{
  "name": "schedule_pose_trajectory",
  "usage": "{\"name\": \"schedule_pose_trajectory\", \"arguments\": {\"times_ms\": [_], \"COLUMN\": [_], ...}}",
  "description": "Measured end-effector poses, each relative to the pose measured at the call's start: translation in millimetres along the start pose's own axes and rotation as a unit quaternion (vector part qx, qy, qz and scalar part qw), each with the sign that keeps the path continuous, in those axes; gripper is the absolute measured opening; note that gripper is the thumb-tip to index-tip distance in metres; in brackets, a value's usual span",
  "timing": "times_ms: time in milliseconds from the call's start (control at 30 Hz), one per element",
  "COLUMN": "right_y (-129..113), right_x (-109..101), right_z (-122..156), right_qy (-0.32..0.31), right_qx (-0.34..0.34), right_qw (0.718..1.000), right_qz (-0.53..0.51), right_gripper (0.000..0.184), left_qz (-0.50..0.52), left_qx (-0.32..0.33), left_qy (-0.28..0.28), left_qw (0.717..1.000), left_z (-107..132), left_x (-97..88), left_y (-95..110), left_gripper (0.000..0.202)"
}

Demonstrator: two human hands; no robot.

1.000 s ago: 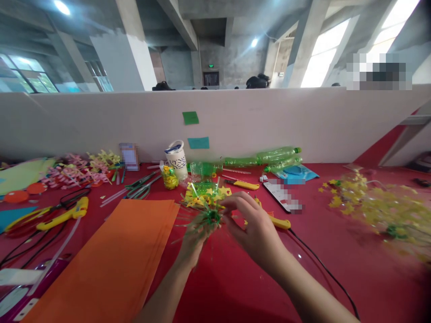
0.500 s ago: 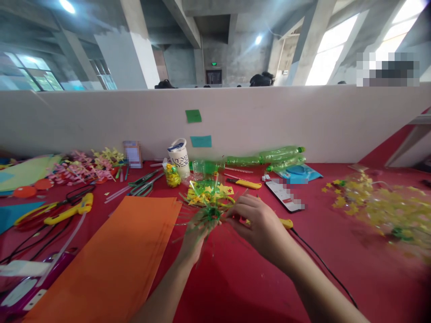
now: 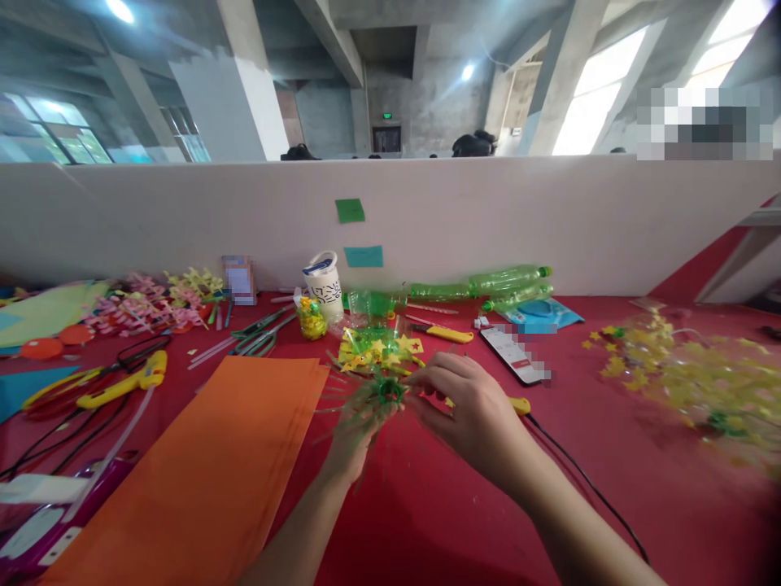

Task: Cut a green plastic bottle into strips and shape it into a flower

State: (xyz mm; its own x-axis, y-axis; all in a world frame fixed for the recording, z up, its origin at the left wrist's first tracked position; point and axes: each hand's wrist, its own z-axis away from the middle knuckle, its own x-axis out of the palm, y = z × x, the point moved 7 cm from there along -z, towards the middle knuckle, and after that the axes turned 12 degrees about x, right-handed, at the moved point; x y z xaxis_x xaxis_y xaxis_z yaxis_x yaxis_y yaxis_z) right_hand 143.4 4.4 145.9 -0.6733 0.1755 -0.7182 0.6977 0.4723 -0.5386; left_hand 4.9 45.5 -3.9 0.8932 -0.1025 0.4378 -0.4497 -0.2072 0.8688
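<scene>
My left hand [image 3: 355, 435] is closed around a cut green plastic bottle [image 3: 390, 391], its round neck facing up and thin clear-green strips fanning outward over the hand. On the right side of that neck, my right hand [image 3: 455, 395] pinches with thumb and forefinger at the edge of the strips; the fingertips are partly hidden. Just beyond the hands lie yellow paper stars [image 3: 378, 352] on a yellow sheet, beside a standing piece of green bottle [image 3: 372, 308]. A yellow-handled tool [image 3: 520, 405] with a black cord shows behind my right hand.
Orange sheets [image 3: 201, 456] lie to the left, near a yellow glue gun [image 3: 131, 387] and a purple device [image 3: 67, 521]. A white cup [image 3: 325, 289], utility knife [image 3: 448, 334], phone [image 3: 516, 356] and green bottles [image 3: 509, 281] are farther back. Yellow star branches [image 3: 689, 374] lie right.
The cut bottle has tilted and shifted slightly right in my left hand, so its neck ring shows more plainly. My right hand stays almost in place.
</scene>
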Motion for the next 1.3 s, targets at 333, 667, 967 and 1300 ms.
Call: {"name": "schedule_pose_trajectory", "arguments": {"times_ms": [333, 667, 967, 1300], "right_y": [10.6, 14.4, 20.6, 13.9], "right_x": [-23.0, -0.5, 0.0, 12.9], "right_z": [-3.7, -1.0, -2.1, 1.6], "right_qy": [-0.022, -0.020, -0.001, -0.080], "right_qx": [0.076, 0.132, 0.153, 0.148], "right_qw": [0.990, 0.972, 0.973, 0.960], "right_qz": [-0.113, -0.196, -0.174, -0.223], "right_gripper": [0.007, 0.018, 0.013, 0.005], "left_qz": [0.023, 0.071, 0.068, 0.064], "left_qx": [0.007, -0.031, -0.040, -0.029], "left_qy": [-0.040, -0.063, -0.080, -0.008], "left_qw": [0.999, 0.995, 0.994, 0.997], "left_z": [2.1, 5.0, 7.6, 1.8], "left_x": [15.0, 22.3, 24.8, 8.5], "left_y": [15.3, 6.7, 6.7, -1.2], "left_gripper": [0.020, 0.011, 0.015, 0.011]}}
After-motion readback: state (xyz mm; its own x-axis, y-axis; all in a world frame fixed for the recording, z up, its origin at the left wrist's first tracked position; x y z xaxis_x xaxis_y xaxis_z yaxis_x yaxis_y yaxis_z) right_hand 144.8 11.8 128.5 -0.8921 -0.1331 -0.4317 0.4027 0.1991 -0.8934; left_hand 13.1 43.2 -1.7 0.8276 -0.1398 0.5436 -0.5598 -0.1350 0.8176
